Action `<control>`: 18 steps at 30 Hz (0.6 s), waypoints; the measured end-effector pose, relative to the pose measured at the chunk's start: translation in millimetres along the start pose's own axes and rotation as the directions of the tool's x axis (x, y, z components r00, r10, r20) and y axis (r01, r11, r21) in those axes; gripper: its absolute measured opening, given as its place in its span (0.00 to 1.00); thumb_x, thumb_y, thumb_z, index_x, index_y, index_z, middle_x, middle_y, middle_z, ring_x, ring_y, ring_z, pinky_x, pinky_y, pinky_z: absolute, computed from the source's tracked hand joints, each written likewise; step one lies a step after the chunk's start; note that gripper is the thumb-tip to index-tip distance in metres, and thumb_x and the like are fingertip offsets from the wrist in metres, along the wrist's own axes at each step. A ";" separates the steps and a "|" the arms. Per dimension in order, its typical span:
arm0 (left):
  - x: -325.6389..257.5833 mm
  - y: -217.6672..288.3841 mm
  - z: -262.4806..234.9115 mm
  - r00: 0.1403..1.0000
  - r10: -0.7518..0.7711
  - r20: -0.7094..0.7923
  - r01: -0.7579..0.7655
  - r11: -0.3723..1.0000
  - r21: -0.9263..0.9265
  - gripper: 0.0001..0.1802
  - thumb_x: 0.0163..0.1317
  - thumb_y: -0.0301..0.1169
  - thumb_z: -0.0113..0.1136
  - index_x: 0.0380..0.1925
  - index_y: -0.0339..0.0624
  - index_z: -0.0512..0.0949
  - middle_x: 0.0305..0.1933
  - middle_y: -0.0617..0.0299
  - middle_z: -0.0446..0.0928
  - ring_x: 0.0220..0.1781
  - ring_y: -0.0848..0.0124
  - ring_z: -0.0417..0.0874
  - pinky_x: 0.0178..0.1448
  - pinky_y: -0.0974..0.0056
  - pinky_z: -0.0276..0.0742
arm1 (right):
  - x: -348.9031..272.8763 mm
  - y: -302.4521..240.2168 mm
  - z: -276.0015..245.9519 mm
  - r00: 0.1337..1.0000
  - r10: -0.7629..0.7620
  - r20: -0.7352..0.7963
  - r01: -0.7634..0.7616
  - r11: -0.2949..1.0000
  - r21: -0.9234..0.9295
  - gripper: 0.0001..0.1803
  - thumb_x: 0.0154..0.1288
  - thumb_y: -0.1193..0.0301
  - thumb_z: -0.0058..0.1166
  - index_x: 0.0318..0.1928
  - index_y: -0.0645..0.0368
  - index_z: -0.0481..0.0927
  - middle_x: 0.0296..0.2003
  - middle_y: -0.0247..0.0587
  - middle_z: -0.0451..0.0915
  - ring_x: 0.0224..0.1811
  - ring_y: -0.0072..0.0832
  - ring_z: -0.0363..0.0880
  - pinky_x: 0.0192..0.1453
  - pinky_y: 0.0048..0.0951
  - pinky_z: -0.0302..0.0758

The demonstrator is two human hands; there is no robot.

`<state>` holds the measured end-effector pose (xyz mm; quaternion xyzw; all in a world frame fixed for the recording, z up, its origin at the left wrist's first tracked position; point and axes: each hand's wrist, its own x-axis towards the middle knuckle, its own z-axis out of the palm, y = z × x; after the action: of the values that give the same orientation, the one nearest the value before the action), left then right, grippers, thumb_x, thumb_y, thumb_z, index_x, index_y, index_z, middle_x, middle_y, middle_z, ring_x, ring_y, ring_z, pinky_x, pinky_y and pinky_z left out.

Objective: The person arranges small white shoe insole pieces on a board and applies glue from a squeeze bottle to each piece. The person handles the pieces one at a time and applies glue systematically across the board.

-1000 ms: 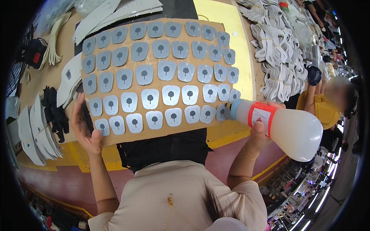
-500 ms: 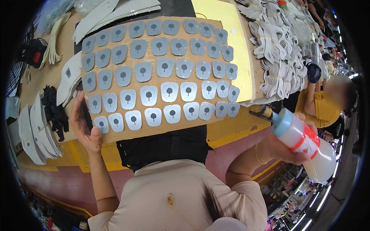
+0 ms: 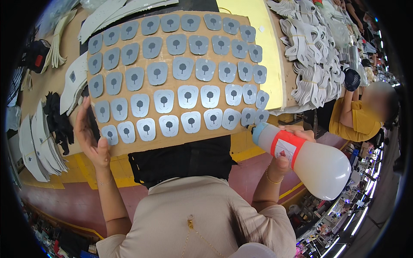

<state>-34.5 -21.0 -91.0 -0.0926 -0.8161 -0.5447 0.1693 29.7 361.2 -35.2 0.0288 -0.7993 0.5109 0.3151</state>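
Note:
A brown cardboard sheet (image 3: 180, 138) bears rows of silver-grey rounded patches (image 3: 187, 96), each printed with a dark tree. My left hand (image 3: 91, 137) holds the sheet's left edge, thumb at the near corner and fingers along the side. My right hand (image 3: 280, 165) is wrapped round a squeeze bottle (image 3: 322, 167) of milky white plastic with a red band and pale blue cap. The bottle lies tilted, its dark tip (image 3: 250, 127) close to the patches at the near right corner. Whether the tip touches one I cannot tell.
Bundled white strips (image 3: 307, 81) cover the table's right side, past a yellow sheet (image 3: 271, 73). At the left lie stacks of white cut pieces (image 3: 36, 150) and black fabric scraps (image 3: 55, 122). A person in a yellow shirt (image 3: 355, 118) is at the right.
My right hand has brought the bottle left, from beyond the sheet's right end to its near right corner. The sheet has shifted slightly; my left hand stays on its edge.

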 end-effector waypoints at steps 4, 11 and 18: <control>1.0 0.3 0.3 1.000 0.008 -0.001 -0.008 1.000 0.000 0.41 0.55 0.54 0.55 0.61 0.35 0.59 0.63 0.43 0.63 0.67 0.54 0.61 0.71 0.54 0.49 | -3.6 2.6 2.2 1.000 -0.003 -0.011 0.003 0.999 -0.035 0.39 0.44 0.47 0.67 0.45 0.65 0.67 0.33 0.44 0.70 0.35 0.34 0.77 0.37 0.28 0.76; -0.6 -1.7 1.0 1.000 0.006 -0.013 -0.007 1.000 -0.028 0.41 0.55 0.54 0.55 0.61 0.37 0.59 0.63 0.42 0.63 0.67 0.54 0.61 0.71 0.54 0.49 | 12.3 -5.4 -13.1 0.981 0.036 -0.193 -0.009 0.990 0.141 0.38 0.49 0.47 0.63 0.43 0.71 0.67 0.32 0.41 0.67 0.32 0.36 0.77 0.35 0.28 0.76; -0.1 -2.2 0.0 1.000 0.001 0.002 -0.001 1.000 -0.022 0.40 0.55 0.53 0.56 0.61 0.39 0.59 0.63 0.42 0.63 0.68 0.54 0.61 0.71 0.54 0.49 | 13.3 3.4 -3.7 0.978 0.097 -0.186 -0.099 0.995 -0.005 0.37 0.48 0.46 0.62 0.44 0.68 0.68 0.34 0.45 0.72 0.34 0.31 0.76 0.39 0.29 0.75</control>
<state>-35.2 -21.9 -92.9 -0.0956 -0.8102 -0.5535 0.1678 19.6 369.6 -29.8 -0.0605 -0.7705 0.5205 0.3630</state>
